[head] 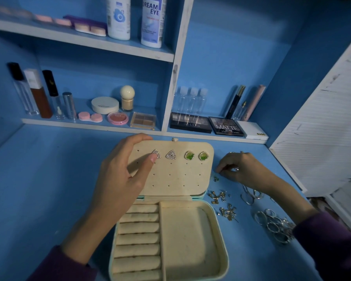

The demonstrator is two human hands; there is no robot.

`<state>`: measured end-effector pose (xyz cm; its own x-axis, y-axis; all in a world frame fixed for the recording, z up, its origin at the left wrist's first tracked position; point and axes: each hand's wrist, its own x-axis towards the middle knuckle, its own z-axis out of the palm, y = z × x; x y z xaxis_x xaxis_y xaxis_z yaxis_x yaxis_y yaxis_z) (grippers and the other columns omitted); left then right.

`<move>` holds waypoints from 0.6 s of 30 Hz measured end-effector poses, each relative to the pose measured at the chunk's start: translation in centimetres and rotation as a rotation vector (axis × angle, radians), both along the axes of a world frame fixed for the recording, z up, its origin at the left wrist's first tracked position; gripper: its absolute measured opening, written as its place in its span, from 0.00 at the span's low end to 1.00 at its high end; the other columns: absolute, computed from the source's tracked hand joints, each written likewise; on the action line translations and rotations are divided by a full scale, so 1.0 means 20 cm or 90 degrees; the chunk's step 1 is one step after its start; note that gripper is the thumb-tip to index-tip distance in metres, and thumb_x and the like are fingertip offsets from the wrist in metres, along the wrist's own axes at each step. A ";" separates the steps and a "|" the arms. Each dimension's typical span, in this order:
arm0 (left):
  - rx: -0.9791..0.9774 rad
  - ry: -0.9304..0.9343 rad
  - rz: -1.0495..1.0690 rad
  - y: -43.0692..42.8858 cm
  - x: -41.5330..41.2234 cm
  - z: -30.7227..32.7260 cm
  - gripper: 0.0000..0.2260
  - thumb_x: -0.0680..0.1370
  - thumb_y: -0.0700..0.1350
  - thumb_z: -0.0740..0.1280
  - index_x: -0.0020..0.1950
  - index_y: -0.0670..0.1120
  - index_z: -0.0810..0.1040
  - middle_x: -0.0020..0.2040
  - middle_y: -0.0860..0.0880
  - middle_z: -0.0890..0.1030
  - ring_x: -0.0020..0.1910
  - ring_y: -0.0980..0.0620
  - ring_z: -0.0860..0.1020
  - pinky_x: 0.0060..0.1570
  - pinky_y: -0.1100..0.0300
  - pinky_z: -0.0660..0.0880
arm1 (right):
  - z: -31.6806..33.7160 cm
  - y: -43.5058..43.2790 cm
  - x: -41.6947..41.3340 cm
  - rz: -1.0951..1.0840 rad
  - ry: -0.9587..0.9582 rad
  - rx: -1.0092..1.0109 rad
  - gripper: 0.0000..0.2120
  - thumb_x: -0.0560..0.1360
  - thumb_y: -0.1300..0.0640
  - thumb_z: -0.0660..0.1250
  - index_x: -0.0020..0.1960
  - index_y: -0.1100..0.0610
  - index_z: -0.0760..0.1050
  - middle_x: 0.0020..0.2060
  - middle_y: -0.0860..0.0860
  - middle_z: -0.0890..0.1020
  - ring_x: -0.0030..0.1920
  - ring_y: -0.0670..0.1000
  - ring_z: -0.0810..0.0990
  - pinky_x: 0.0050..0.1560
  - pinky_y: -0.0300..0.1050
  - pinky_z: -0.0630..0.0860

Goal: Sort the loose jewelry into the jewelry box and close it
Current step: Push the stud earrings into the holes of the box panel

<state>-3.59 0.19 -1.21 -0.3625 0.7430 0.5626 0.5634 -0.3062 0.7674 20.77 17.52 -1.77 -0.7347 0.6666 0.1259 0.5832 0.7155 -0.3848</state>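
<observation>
A cream jewelry box (191,236) lies open on the blue desk, its lid (176,179) tilted back. Pinned in the lid are two silver triangle earrings (170,154) and two green square earrings (196,155). My left hand (122,173) grips the lid's top left corner, thumb by the left triangle earring. My right hand (239,169) is right of the lid, fingers curled down and pinching a small piece on the desk. Loose gold earrings (221,201) and silver rings (276,224) lie right of the box. The box's ring rolls (138,240) hold nothing.
Cosmetics line the low shelf (89,123) behind the box: bottles, compacts, and dark palettes (205,123). A white slatted door (322,128) stands at the right edge. Silver bangles (249,194) lie under my right wrist.
</observation>
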 end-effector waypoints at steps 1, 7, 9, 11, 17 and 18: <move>0.003 0.001 0.001 0.00 0.00 0.00 0.12 0.75 0.37 0.69 0.56 0.47 0.75 0.48 0.56 0.78 0.39 0.73 0.74 0.38 0.82 0.66 | 0.00 0.00 0.00 0.001 0.000 0.002 0.09 0.70 0.68 0.72 0.42 0.55 0.83 0.40 0.41 0.80 0.43 0.42 0.79 0.43 0.27 0.72; 0.007 0.007 0.001 0.00 0.00 0.00 0.12 0.75 0.37 0.69 0.56 0.47 0.75 0.48 0.58 0.77 0.39 0.74 0.74 0.38 0.82 0.65 | -0.01 0.00 0.00 0.007 0.004 0.010 0.09 0.69 0.68 0.72 0.41 0.54 0.83 0.39 0.46 0.82 0.41 0.45 0.79 0.43 0.30 0.74; 0.006 -0.001 -0.004 0.00 0.00 0.00 0.12 0.75 0.38 0.69 0.56 0.48 0.75 0.48 0.58 0.78 0.39 0.74 0.74 0.38 0.81 0.66 | 0.00 0.00 0.01 0.007 0.005 0.012 0.09 0.69 0.68 0.72 0.40 0.54 0.83 0.39 0.47 0.82 0.40 0.46 0.79 0.43 0.33 0.75; 0.007 -0.006 -0.006 0.00 0.00 0.00 0.11 0.75 0.38 0.69 0.56 0.48 0.75 0.48 0.58 0.78 0.39 0.73 0.74 0.38 0.81 0.66 | 0.00 0.00 0.01 0.009 0.008 0.010 0.10 0.69 0.68 0.72 0.40 0.53 0.82 0.39 0.47 0.82 0.40 0.46 0.79 0.43 0.33 0.75; 0.005 -0.021 -0.019 0.00 0.00 0.00 0.12 0.75 0.37 0.69 0.57 0.47 0.75 0.50 0.56 0.78 0.43 0.72 0.76 0.39 0.81 0.68 | 0.00 -0.01 0.01 0.010 0.019 0.005 0.10 0.69 0.69 0.72 0.40 0.54 0.83 0.39 0.44 0.82 0.41 0.45 0.79 0.43 0.29 0.73; 0.005 -0.017 -0.017 0.00 0.00 0.00 0.12 0.75 0.37 0.69 0.57 0.47 0.75 0.49 0.56 0.78 0.42 0.72 0.75 0.39 0.81 0.68 | 0.00 -0.01 0.00 0.007 0.024 0.005 0.09 0.69 0.69 0.72 0.41 0.55 0.83 0.39 0.44 0.82 0.41 0.45 0.79 0.43 0.28 0.73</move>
